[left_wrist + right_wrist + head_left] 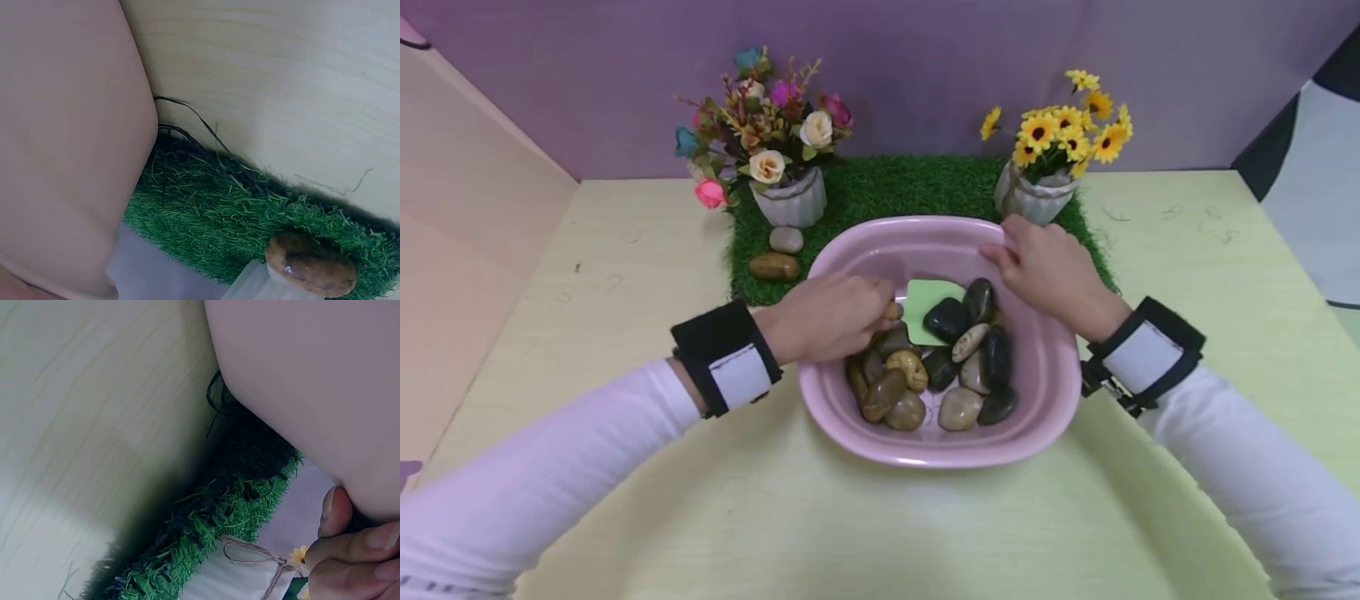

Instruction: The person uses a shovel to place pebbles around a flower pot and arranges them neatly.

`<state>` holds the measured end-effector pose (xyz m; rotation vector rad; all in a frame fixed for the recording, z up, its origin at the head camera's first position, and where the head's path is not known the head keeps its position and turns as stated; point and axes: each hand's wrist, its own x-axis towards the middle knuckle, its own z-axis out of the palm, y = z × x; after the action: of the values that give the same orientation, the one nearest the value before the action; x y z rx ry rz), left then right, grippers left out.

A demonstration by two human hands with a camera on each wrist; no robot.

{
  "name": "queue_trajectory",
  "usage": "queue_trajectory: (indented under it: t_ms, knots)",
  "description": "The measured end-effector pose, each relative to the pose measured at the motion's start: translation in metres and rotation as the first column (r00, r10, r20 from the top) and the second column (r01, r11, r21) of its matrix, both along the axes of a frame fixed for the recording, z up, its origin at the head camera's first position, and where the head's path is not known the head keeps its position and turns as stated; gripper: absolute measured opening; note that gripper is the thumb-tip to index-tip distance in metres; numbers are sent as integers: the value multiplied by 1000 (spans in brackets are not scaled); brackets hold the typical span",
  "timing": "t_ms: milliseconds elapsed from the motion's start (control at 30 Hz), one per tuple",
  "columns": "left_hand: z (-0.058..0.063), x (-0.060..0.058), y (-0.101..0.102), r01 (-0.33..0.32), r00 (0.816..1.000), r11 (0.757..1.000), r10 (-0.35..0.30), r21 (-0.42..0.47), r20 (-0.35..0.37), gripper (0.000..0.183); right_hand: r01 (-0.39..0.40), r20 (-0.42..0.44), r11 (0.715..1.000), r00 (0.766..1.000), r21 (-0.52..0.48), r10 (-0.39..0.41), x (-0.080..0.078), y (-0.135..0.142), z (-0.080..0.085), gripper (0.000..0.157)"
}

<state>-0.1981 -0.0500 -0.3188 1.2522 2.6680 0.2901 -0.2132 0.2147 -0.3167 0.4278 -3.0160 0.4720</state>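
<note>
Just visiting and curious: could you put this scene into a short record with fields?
left hand: grips the tan handle of a flat, light-green scoop
right hand: holds the far-right rim of a pink, rounded basin
in basin: smooth black, brown and pale stones, a black one overlapping the scoop
partly hidden by basin: green artificial-grass mat
on mat: whitish pot of mixed-colour flowers, whitish pot of yellow flowers, smooth grey stone, smooth brown stone

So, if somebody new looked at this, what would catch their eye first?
Probably the pink basin in the middle of the table, with brown, black and pale stones inside and the right hand gripping its far right rim. Behind it, potted yellow flowers on the right and a multicoloured bouquet on the left stand out too.
</note>
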Motion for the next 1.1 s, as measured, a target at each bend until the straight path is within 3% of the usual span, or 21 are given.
queue_trajectory:
  t_ms: [233,667,1100]
  knots:
    - [1,1,0,-72,997,997,71,37,17,20,2,5,1000,1000,12,-2,-1,-1,1,32]
    - [0,-4,0,-22,998,1000,20,20,60,8,4,-3,1000,1000,17,-4,-1,0,0,32]
    - [-2,0,1,58,994,997,-62,-47,-89,19,5,7,1000,1000,8,-5,-1,-1,0,31]
